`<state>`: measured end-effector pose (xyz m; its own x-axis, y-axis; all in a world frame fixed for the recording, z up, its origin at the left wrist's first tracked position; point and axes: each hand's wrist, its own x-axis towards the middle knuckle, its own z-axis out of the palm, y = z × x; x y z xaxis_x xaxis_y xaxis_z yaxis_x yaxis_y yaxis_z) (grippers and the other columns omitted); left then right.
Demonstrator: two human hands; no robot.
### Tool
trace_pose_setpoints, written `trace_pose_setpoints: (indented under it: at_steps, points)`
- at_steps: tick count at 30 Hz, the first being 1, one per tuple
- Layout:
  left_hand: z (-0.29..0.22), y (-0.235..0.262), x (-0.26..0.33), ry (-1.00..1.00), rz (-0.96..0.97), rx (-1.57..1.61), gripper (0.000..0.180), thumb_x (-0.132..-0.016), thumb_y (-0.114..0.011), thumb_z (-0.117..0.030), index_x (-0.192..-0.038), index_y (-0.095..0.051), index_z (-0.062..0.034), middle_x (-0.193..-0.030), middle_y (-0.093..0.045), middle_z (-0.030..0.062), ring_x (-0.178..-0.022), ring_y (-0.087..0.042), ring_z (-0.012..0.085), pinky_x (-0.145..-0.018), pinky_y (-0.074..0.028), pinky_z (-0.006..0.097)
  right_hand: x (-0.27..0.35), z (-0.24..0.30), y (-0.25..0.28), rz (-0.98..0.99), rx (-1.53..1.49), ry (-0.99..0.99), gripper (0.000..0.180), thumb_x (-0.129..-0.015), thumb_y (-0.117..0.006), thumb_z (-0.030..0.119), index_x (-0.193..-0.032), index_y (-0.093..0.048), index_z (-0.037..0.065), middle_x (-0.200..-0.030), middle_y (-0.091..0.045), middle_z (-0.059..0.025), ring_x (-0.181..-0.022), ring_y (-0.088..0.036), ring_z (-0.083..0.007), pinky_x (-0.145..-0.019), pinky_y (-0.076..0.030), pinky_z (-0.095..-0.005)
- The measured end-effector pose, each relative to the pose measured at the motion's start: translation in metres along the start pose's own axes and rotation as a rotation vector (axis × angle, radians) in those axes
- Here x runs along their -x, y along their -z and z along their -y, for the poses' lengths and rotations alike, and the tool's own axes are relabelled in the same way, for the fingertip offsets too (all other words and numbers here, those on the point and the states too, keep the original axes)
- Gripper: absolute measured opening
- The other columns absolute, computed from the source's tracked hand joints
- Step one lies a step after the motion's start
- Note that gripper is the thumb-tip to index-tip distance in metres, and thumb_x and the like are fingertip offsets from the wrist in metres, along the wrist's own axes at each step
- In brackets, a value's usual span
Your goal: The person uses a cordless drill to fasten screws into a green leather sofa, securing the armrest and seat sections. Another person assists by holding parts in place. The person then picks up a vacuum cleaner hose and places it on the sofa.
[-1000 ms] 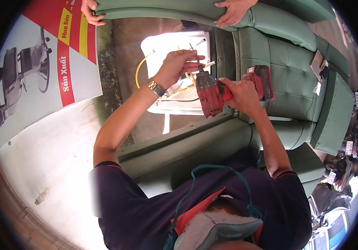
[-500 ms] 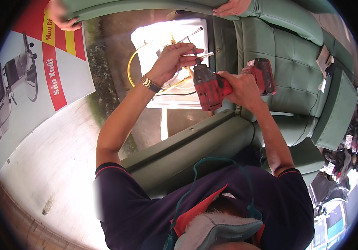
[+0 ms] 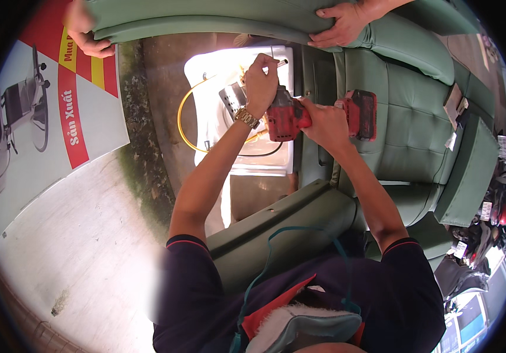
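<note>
1. Our right hand (image 3: pixel 327 122): gripping one red-and-black cordless power drill (image 3: pixel 282 122), above a white, round-cornered plastic stool (image 3: pixel 198 66).
2. Our left hand (image 3: pixel 261 85): fingers closed around the drill's thin metal bit (image 3: pixel 272 53), tip protruding.

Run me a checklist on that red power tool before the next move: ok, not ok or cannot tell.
1. Right hand gripping the red power tool: ok.
2. Battery on the handle's end: ok.
3. Left hand clear of the tool's nose: not ok, it is right there.
4. Bit firmly seated: cannot tell, left hand blocks the view.
5. Other person's hands apart from the tool: ok, on green padding.
</note>
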<state>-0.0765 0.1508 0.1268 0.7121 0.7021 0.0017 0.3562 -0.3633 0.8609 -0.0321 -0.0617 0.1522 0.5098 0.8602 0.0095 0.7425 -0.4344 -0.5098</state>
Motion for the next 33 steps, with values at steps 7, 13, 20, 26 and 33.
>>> trace_pose_setpoints:
  at_steps: [7, 13, 20, 26, 33]
  points:
    - [0.005, 0.004, -0.016, -0.015, 0.047, 0.011, 0.025, -0.103, -0.058, -0.021, -0.106, -0.073, -0.0019, -0.101, -0.079, 0.0105, -0.091, -0.073, 0.0211, -0.083, -0.054, 0.035, -0.013, 0.006, -0.002, 0.011, 0.091, -0.049, 0.065, -0.070, -0.090, 0.028, -0.129, -0.065, 0.014, -0.079, -0.073, -0.0092, -0.072, -0.074, -0.0299, -0.065, -0.054, -0.0425]
    - [-0.001, -0.001, -0.027, -0.052, -0.007, 0.041, 0.027, -0.099, -0.059, -0.027, -0.102, -0.073, -0.0037, -0.101, -0.078, 0.0180, -0.086, -0.074, 0.0371, -0.083, -0.055, 0.047, -0.019, 0.009, 0.003, -0.018, 0.086, -0.079, 0.062, -0.071, -0.090, 0.030, -0.126, -0.066, 0.016, -0.077, -0.073, -0.0097, -0.071, -0.074, -0.0297, -0.064, -0.053, -0.0440]
    - [0.007, -0.006, -0.034, 0.030, 0.012, 0.164, 0.028, -0.098, -0.059, -0.024, -0.104, -0.072, 0.0002, -0.101, -0.077, 0.0213, -0.088, -0.074, 0.0336, -0.084, -0.055, 0.043, -0.027, 0.005, 0.003, -0.024, 0.099, -0.077, 0.056, -0.075, -0.086, 0.031, -0.125, -0.066, 0.015, -0.077, -0.073, -0.0106, -0.072, -0.074, -0.0314, -0.065, -0.055, -0.0450]
    - [-0.004, 0.007, -0.022, 0.012, 0.103, 0.254, 0.041, -0.105, -0.061, -0.037, -0.126, -0.064, -0.0014, -0.099, -0.075, 0.0178, -0.092, -0.073, 0.0286, -0.085, -0.055, 0.041, -0.028, 0.008, -0.007, -0.105, 0.016, -0.123, 0.047, -0.078, -0.082, 0.030, -0.121, -0.069, 0.017, -0.079, -0.074, -0.0109, -0.072, -0.074, -0.0337, -0.064, -0.057, -0.0460]
    - [-0.039, 0.038, 0.077, 0.306, 0.190, 0.225, 0.097, -0.086, -0.084, -0.050, -0.152, -0.039, 0.0050, -0.102, -0.071, 0.0181, -0.092, -0.073, 0.0214, -0.081, -0.059, 0.036, -0.027, 0.015, -0.016, -0.201, 0.003, -0.141, 0.045, -0.072, -0.083, 0.025, -0.115, -0.073, 0.017, -0.072, -0.071, -0.0133, -0.069, -0.072, -0.0367, -0.063, -0.056, -0.0468]
